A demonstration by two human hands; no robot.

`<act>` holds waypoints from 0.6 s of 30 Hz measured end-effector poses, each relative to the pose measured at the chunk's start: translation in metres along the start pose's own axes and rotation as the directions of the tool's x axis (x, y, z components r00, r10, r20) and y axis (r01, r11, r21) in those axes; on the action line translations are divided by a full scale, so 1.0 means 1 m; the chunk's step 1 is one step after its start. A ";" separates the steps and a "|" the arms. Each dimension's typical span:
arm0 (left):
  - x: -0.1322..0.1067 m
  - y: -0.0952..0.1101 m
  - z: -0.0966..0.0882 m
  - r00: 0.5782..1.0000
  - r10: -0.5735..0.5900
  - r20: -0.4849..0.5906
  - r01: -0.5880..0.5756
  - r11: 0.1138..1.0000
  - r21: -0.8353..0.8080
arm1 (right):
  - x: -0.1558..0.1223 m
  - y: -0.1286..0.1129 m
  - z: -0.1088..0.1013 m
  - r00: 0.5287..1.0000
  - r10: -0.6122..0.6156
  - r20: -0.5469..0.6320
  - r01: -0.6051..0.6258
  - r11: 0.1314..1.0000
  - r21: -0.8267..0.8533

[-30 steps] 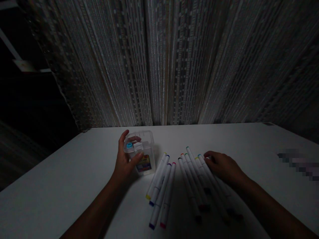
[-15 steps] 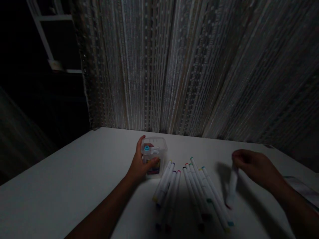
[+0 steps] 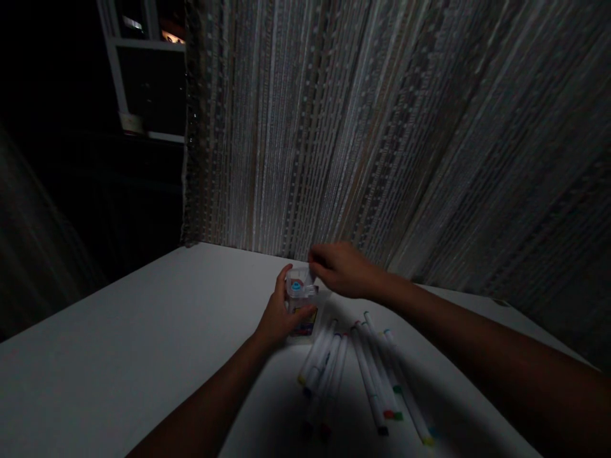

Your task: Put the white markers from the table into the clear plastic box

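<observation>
Clamping a clear box [image 3: 302,304] on the table [image 3: 167,331] with the left hand [image 3: 279,316]; reaching to its rim with the right hand [image 3: 342,269], too blurred to tell if gripping. Apparently loading it near 2 marker groups [image 3: 367,378]; calling for careful aim.

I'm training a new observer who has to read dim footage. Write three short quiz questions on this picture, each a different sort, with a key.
1. True or false: the person's right hand lies flat on the white table.
2. Multiple choice: what colour is the round piece showing near the top of the clear box? A) Red B) Light blue C) Yellow
3. Fill in: the white markers on the table lie in front of a striped, patterned ______.

Key:
1. False; it is raised beside the box's upper edge.
2. B
3. Curtain
</observation>
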State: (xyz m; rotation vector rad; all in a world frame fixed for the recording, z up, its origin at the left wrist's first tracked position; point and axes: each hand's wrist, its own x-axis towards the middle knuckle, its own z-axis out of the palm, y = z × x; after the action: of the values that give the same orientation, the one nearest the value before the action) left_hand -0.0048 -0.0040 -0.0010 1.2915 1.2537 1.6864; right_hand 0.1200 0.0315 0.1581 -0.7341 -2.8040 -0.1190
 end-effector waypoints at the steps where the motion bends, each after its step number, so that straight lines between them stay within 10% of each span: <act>1: 0.000 0.000 0.000 1.000 0.002 0.008 -0.002 1.000 -0.011 | 0.003 -0.003 0.006 0.998 -0.012 0.061 0.013 1.000 -0.004; 18: 0.003 -0.002 0.000 0.999 0.038 0.025 -0.036 0.998 -0.050 | 0.006 -0.006 0.023 0.944 -0.103 0.314 0.126 0.990 -0.054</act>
State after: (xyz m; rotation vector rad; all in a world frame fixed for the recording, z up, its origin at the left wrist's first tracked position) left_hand -0.0054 -0.0008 -0.0024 1.3102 1.1723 1.7107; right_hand 0.1070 0.0318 0.1376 -0.6542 -3.1598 -0.1388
